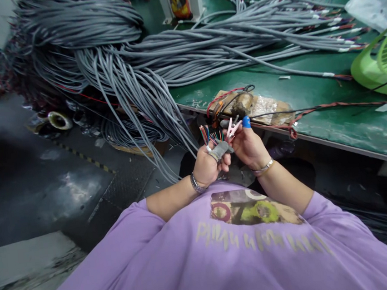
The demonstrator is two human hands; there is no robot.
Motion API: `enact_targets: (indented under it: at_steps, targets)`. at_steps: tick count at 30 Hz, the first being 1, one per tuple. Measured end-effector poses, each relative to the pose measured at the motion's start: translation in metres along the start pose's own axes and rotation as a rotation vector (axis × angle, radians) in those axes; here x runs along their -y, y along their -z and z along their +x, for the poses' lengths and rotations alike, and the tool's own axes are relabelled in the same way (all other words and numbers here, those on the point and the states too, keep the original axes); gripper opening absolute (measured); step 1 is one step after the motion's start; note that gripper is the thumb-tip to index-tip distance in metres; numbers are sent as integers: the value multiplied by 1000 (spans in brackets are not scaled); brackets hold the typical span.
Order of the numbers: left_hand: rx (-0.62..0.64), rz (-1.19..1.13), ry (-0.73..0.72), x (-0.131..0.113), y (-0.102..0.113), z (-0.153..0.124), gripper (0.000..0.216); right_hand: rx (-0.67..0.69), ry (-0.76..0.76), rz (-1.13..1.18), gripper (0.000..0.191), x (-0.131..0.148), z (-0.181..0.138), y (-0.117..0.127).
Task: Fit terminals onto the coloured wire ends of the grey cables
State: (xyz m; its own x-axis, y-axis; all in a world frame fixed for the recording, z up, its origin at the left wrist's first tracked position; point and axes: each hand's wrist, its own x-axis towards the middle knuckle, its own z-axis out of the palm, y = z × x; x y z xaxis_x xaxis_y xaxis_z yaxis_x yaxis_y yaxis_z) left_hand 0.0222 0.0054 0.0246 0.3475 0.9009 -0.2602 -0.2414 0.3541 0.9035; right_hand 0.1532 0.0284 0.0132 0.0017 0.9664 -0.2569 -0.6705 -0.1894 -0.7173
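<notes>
My left hand is closed around the ends of grey cables, and thin coloured wires stick up out of its grip. A worn grey cover wraps its thumb. Close beside it, my right hand wears a blue cover on one fingertip. Its fingers are closed on a pink clip that looks like a clothes peg, right at the wire ends. The fingertips partly hide where clip and wires meet. Many grey cables hang from the bench down toward my left hand.
More grey cables lie across the green bench. At its edge sits a taped cardboard piece with red and black cords. A light-green fan stands at the right, near a plastic bag. Coiled cables lie below the bench.
</notes>
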Motion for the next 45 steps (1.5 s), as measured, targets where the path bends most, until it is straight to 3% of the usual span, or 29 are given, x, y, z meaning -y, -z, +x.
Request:
enact_targets:
  at_steps: [15, 20, 26, 31, 36, 41, 45]
  targets:
    - [-21, 41, 13, 5, 1, 5, 49, -42, -58, 101, 52, -2, 4, -3]
    - [7, 23, 13, 8, 6, -2, 51, 11, -75, 75, 58, -4, 2, 5]
    - [-60, 70, -159, 9, 13, -1, 56, 60, -110, 54, 50, 4, 0, 6]
    - [-106, 125, -237, 6, 10, 6, 53, 50, -11, -36, 48, 1, 0, 4]
    - [-124, 127, -253, 4, 6, 8, 53, -49, 113, -125, 53, -3, -1, 2]
    - [-136, 146, -236, 2, 7, 6, 52, -37, 110, -135, 55, -1, 0, 0]
    - [-134, 136, -245, 3, 9, 6, 51, -137, 284, -158, 55, -4, 1, 3]
